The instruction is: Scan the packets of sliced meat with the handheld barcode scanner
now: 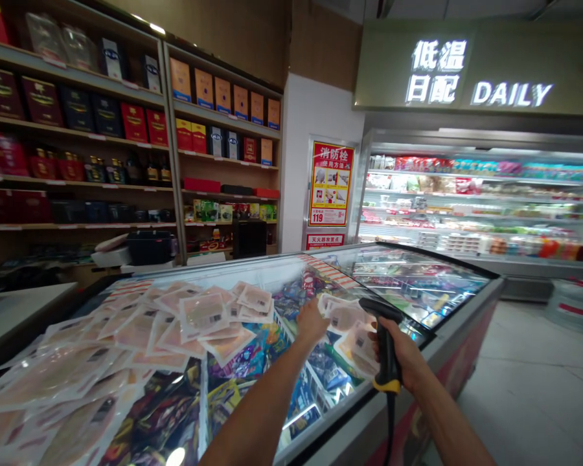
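My right hand (405,353) is wrapped around the grip of a black and yellow handheld barcode scanner (387,349), its cord hanging down. The scanner's head lies over a few flat sealed plastic packets (359,346) on the freezer's glass top. With its fingers closed, my left hand (312,321) pinches the left edge of a packet (341,316) there; the fingertips are partly hidden. To the left, a large spread of similar clear packets (204,315) with pale contents and small printed labels overlaps across the glass.
Under the chest freezer's glass (301,272) lie colourful bagged goods. Shelves of boxes and bottles (223,155) stand behind on the left. A lit refrigerated display (466,207) is at the back right, and large water bottles (571,304) sit on the floor.
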`<action>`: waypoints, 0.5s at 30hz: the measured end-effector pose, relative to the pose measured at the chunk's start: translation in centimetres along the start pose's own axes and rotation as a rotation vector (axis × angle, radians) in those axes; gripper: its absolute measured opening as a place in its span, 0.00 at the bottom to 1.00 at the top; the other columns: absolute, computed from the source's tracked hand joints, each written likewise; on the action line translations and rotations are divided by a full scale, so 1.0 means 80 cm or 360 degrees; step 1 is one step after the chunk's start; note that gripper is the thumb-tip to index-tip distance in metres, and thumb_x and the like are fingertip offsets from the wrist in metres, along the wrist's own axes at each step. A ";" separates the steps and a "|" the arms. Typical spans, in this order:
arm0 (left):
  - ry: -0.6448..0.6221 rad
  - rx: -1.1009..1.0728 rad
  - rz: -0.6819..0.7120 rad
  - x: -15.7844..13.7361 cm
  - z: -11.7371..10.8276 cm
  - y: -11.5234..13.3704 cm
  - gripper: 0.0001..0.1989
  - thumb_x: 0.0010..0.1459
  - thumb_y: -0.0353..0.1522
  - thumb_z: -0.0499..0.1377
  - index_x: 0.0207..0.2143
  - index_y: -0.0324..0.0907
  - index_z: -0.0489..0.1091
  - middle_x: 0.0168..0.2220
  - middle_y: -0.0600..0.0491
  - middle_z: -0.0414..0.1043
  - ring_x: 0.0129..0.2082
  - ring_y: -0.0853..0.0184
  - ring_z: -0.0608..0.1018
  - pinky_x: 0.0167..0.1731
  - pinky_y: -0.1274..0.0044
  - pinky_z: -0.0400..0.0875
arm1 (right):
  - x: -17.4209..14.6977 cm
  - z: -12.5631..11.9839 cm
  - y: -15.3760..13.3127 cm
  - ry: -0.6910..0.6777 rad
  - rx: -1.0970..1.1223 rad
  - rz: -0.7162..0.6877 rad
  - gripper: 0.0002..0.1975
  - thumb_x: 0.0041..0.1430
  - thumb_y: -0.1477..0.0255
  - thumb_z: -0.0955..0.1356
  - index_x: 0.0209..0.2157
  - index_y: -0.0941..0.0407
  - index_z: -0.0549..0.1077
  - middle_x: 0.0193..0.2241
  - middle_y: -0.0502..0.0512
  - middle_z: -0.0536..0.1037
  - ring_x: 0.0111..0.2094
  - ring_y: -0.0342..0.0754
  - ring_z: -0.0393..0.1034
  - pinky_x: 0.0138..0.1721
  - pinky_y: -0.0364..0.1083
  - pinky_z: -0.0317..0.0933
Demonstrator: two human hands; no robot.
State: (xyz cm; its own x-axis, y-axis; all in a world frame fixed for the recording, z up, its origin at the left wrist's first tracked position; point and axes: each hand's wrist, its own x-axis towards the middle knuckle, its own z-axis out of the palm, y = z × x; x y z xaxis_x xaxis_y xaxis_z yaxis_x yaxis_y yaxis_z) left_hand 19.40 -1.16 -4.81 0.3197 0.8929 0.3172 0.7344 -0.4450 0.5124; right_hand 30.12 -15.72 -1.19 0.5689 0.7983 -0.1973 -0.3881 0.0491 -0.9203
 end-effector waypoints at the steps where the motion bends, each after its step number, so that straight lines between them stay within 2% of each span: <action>1: -0.0080 -0.0013 -0.0015 -0.001 0.009 0.006 0.28 0.40 0.36 0.57 0.46 0.41 0.56 0.44 0.47 0.65 0.45 0.60 0.65 0.41 0.71 0.57 | 0.000 -0.003 -0.001 0.0012 0.0007 0.0001 0.11 0.44 0.65 0.64 0.27 0.59 0.64 0.15 0.48 0.69 0.12 0.38 0.60 0.12 0.39 0.56; 5: -0.0128 -0.0004 -0.0009 -0.001 0.031 0.025 0.33 0.39 0.37 0.58 0.49 0.42 0.53 0.42 0.46 0.67 0.46 0.57 0.64 0.44 0.65 0.53 | 0.000 -0.014 -0.003 0.0037 0.0021 0.0031 0.11 0.44 0.65 0.64 0.27 0.58 0.64 0.14 0.48 0.69 0.12 0.38 0.59 0.12 0.39 0.55; 9: -0.0139 -0.0026 -0.0049 0.004 0.030 0.036 0.35 0.37 0.36 0.60 0.50 0.42 0.52 0.42 0.46 0.67 0.45 0.57 0.65 0.45 0.63 0.51 | 0.004 -0.021 -0.003 0.0065 0.0014 0.0013 0.11 0.44 0.65 0.65 0.27 0.58 0.64 0.15 0.49 0.70 0.13 0.38 0.60 0.12 0.39 0.56; 13: -0.0118 -0.0022 -0.0132 0.012 0.021 0.038 0.37 0.34 0.32 0.61 0.50 0.40 0.52 0.44 0.45 0.66 0.44 0.59 0.67 0.42 0.68 0.57 | 0.005 -0.025 -0.004 0.0094 -0.0006 0.0009 0.11 0.44 0.65 0.65 0.27 0.58 0.64 0.16 0.48 0.70 0.12 0.38 0.60 0.12 0.39 0.56; 15: -0.0188 -0.0075 -0.0205 0.019 0.015 0.033 0.32 0.35 0.30 0.60 0.46 0.38 0.57 0.41 0.45 0.68 0.42 0.60 0.69 0.38 0.72 0.62 | 0.004 -0.024 -0.004 0.0104 -0.0010 0.0009 0.11 0.44 0.65 0.65 0.26 0.58 0.64 0.15 0.48 0.69 0.12 0.39 0.60 0.12 0.39 0.56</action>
State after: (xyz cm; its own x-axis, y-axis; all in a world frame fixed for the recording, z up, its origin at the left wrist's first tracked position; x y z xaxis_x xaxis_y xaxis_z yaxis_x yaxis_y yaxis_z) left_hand 22.55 -0.86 -3.96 0.2949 0.9434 0.1516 0.7458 -0.3264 0.5807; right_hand 31.81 -16.64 -1.59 0.6131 0.7575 -0.2241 -0.3869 0.0407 -0.9212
